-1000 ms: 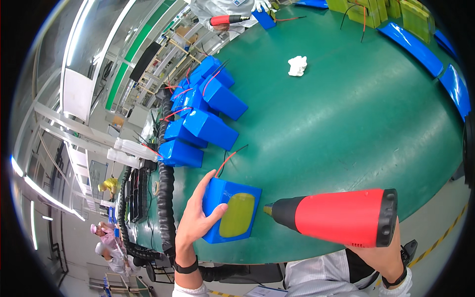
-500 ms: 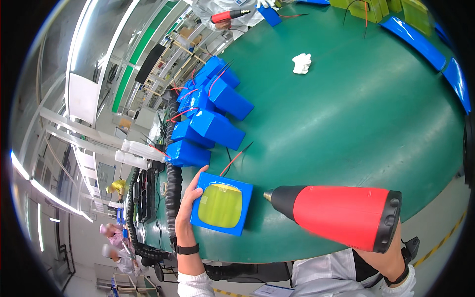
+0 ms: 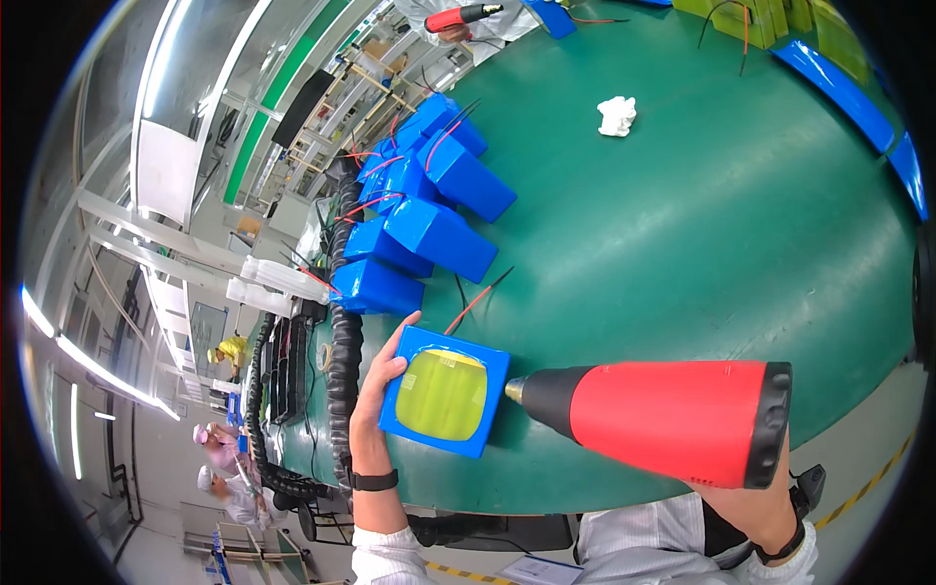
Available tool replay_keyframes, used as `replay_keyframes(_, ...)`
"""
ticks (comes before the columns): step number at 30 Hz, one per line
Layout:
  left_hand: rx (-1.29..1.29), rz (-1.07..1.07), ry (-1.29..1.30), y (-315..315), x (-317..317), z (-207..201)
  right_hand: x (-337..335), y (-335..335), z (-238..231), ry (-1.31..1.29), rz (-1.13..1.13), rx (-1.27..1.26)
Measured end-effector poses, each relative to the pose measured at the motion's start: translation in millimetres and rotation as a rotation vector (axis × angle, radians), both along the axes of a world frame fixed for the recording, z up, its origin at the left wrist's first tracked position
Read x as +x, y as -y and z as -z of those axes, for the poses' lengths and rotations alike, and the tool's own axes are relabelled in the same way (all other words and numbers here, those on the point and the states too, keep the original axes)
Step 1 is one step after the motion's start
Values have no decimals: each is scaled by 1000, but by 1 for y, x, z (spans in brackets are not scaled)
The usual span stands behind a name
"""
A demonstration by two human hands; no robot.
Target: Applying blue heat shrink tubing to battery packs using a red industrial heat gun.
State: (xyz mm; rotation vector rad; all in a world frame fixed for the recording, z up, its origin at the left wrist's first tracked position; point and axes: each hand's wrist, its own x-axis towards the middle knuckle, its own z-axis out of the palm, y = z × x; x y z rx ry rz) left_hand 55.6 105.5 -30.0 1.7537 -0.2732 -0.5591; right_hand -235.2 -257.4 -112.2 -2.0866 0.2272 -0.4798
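Note:
A battery pack (image 3: 444, 395) in blue shrink wrap, its yellow-green end showing through a rounded opening, stands near the table's front edge. Red and black wires (image 3: 476, 302) stick out behind it. Along its left side my left hand (image 3: 378, 390) grips it, thumb over the top edge. A red and black heat gun (image 3: 663, 414) is in my right hand (image 3: 746, 507), whose fingers are mostly hidden beneath the gun's body. The gun's metal nozzle points left, close to the pack's right edge.
Several blue-wrapped packs (image 3: 444, 234) with wires stand at the left beside a black corrugated hose (image 3: 346, 390). On the green table (image 3: 663, 244) lies a crumpled white piece (image 3: 616, 116). Yellow-green packs and blue sleeves (image 3: 840, 93) sit far right. Across the table, a person holds another heat gun (image 3: 462, 18).
The heat gun's nozzle has come closer to the pack's right edge. My left hand and the pack appear slightly higher and further right, as the whole view has shifted a little.

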Motion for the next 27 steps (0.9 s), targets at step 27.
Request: replay_keyframes(27,101,66,105,16,-20,-22,-34,14,-9,-58,-352,-282)
